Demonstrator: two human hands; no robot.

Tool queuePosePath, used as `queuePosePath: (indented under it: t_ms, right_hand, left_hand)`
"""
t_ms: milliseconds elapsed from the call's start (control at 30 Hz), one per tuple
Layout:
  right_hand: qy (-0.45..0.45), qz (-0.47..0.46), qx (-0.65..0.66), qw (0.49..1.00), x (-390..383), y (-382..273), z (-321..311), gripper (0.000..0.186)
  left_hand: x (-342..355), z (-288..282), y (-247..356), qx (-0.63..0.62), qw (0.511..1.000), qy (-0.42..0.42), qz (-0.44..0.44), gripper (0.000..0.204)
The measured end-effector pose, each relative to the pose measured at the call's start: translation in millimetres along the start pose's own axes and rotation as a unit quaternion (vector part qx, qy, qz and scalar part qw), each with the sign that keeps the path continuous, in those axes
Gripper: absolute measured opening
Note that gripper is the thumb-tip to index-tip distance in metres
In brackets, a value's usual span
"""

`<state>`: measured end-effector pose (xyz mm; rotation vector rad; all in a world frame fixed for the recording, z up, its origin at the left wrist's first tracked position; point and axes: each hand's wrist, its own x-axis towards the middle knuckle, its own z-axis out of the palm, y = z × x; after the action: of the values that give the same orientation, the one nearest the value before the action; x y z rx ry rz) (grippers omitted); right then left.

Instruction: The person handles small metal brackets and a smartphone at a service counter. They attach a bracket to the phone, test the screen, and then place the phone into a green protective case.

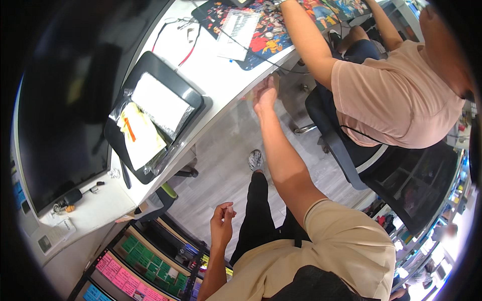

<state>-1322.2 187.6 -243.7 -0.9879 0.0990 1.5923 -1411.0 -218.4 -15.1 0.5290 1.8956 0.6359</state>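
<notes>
Where bags [143,128] fill tray [150,62], paperwork.

Right arm out, left arm tucked.
Right hand [264,95] at full forearm reach, fingers up and loosely together, holding nothing visible. Left hand [222,216] raised near torso, elbow bent, fingers curled into loose fist.

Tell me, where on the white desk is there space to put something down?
The white desk is bare between the black tray and the colourful mat, up to the red cable. Another bare patch lies in front of the monitor, by its small cables. The tray is crowded with plastic bags. The right hand reaches the desk edge.
</notes>
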Motion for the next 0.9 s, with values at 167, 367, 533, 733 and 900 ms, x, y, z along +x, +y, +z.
queuePosePath:
  t_ms: [167,367,533,733,900]
  right_hand:
    - [-0.062,0.109,-0.157,0.98,34,34,-30,0.049]
    - [-0.346,0.013,-0.735,0.582,-136,-26,-269,0.048]
    - [-0.193,0.076,-0.819,0.535,-322,-253,-469,0.067]
    - [-0.215,-0.002,-0.171,0.961,-542,-477,-472,0.085]
    - [-0.414,-0.158,0.067,0.894,-620,-594,-434,0.096]
  left_hand:
    - [1,14,3,0.005,0.999,-0.017,0.038,0.031]
    - [-23,71,50,0.135,0.949,-0.191,0.212,0.031]
    - [-120,232,99,0.065,0.853,-0.474,0.207,0.04]
    - [-427,497,137,0.019,0.476,-0.814,0.333,0.055]
    - [-650,594,143,-0.045,0.097,-0.881,0.461,0.04]
